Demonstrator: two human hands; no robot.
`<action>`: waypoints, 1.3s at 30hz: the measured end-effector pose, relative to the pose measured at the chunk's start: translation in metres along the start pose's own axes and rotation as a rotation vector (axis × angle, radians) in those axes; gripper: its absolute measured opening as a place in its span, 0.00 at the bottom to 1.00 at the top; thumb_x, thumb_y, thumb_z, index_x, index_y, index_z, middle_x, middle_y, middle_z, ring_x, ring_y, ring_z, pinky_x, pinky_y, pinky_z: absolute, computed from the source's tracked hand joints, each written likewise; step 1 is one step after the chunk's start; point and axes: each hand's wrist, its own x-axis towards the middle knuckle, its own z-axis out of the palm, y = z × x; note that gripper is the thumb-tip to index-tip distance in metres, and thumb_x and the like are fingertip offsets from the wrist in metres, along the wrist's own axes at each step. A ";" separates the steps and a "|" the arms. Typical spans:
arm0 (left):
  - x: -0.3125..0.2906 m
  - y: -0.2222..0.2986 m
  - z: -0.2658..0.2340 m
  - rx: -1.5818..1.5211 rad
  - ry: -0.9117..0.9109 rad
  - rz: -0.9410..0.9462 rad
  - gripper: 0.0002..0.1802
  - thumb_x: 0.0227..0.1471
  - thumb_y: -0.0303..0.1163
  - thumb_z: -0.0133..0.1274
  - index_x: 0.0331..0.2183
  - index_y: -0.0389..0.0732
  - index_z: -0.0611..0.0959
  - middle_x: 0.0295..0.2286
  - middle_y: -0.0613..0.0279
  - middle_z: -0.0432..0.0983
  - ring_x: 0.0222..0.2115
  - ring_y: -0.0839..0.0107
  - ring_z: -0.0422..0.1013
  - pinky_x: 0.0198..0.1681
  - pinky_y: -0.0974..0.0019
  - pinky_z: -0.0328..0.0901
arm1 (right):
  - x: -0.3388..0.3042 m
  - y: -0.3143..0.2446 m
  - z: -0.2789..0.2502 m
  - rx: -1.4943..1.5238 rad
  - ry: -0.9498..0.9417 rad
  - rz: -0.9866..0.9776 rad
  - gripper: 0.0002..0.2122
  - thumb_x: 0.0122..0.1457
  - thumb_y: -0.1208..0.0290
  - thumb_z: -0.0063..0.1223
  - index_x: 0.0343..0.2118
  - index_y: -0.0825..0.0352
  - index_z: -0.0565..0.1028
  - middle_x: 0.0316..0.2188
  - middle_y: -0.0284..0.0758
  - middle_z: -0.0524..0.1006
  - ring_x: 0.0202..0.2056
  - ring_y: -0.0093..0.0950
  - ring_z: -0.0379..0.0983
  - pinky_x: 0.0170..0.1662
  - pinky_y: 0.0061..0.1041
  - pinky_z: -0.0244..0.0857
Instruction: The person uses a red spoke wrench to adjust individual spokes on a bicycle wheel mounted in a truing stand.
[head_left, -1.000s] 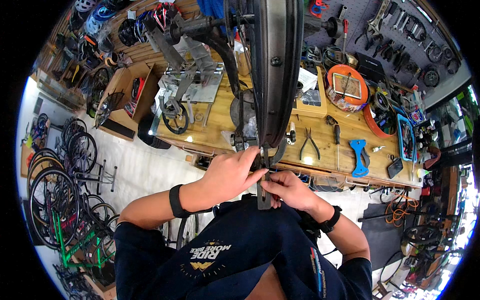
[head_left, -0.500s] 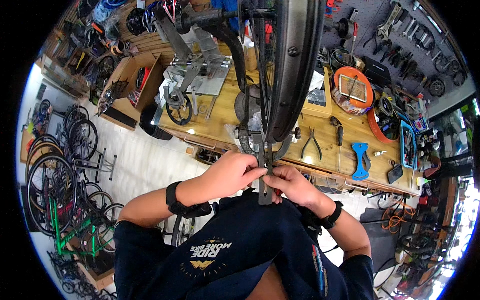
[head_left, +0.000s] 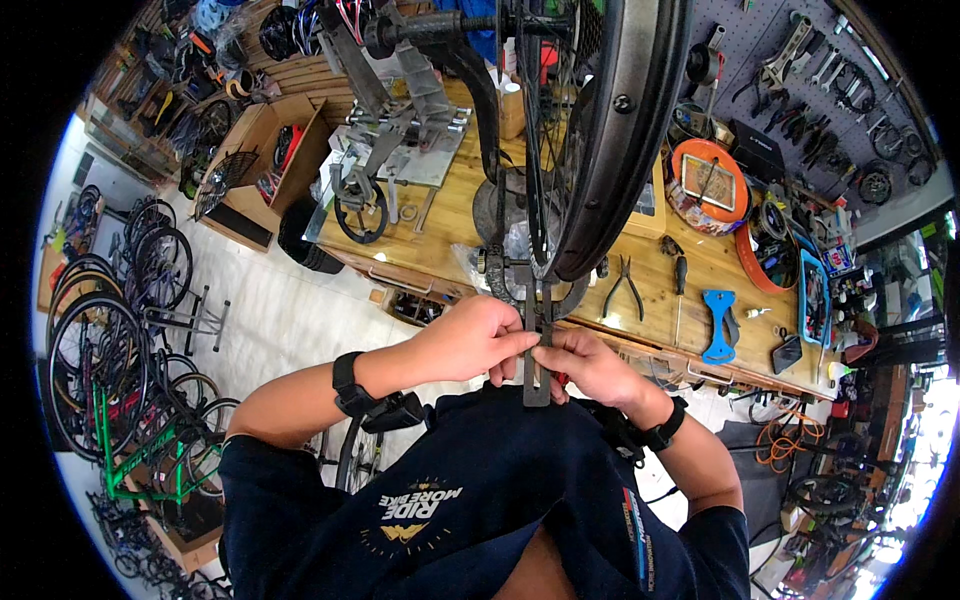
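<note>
A bicycle wheel with a black rim (head_left: 610, 150) is held upright in a wheel truing stand (head_left: 482, 130), right in front of me. From the stand's near side a flat grey slotted metal bar (head_left: 537, 392) reaches toward my chest. My left hand (head_left: 487, 338) pinches at this bar from the left, thumb and forefinger closed. On the other side my right hand (head_left: 590, 365) is closed too, its thumb and finger pressed to the bar. The thumb tips nearly meet over the slot. Whatever small part may lie between the fingertips is hidden.
A wooden workbench (head_left: 640, 330) carries pliers (head_left: 625, 288), a screwdriver (head_left: 681, 272), a blue tool (head_left: 719, 325), an orange round tin (head_left: 709, 180) and a blue tray (head_left: 815, 285). Tools hang on the grey pegboard (head_left: 790, 120). Several bicycles (head_left: 110, 370) stand at left, near a cardboard box (head_left: 260, 175).
The wheel and stand appear a little farther right, with the view slightly shifted. Both hands stay at the slotted bar; the left fingers show slightly more spread below it.
</note>
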 end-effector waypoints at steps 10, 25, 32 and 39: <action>0.006 0.019 -0.038 0.708 0.541 0.489 0.22 0.51 0.39 0.60 0.44 0.37 0.77 0.36 0.51 0.75 0.35 0.50 0.74 0.37 0.53 0.68 | 0.001 0.005 0.011 -0.029 0.129 -0.164 0.13 0.67 0.63 0.49 0.31 0.70 0.73 0.20 0.31 0.76 0.18 0.19 0.72 0.21 0.18 0.65; -0.016 0.074 -0.038 0.418 0.491 0.814 0.24 0.52 0.29 0.60 0.51 0.39 0.77 0.38 0.58 0.75 0.32 0.67 0.70 0.36 0.68 0.64 | -0.004 -0.005 0.017 0.031 0.109 -0.127 0.09 0.68 0.69 0.46 0.32 0.68 0.72 0.19 0.30 0.74 0.18 0.18 0.69 0.22 0.18 0.63; 0.006 0.027 -0.055 0.694 0.296 0.702 0.21 0.55 0.28 0.54 0.51 0.40 0.77 0.47 0.48 0.74 0.48 0.46 0.68 0.53 0.54 0.62 | -0.004 -0.003 0.018 0.042 0.136 -0.136 0.10 0.67 0.66 0.48 0.34 0.69 0.73 0.21 0.29 0.75 0.18 0.17 0.70 0.21 0.18 0.64; -0.013 0.031 -0.045 0.509 0.511 0.730 0.33 0.54 0.40 0.55 0.57 0.33 0.67 0.53 0.45 0.68 0.51 0.48 0.66 0.56 0.53 0.59 | -0.002 0.000 0.017 0.029 0.154 -0.129 0.11 0.67 0.65 0.49 0.35 0.69 0.73 0.21 0.28 0.74 0.18 0.17 0.70 0.21 0.18 0.64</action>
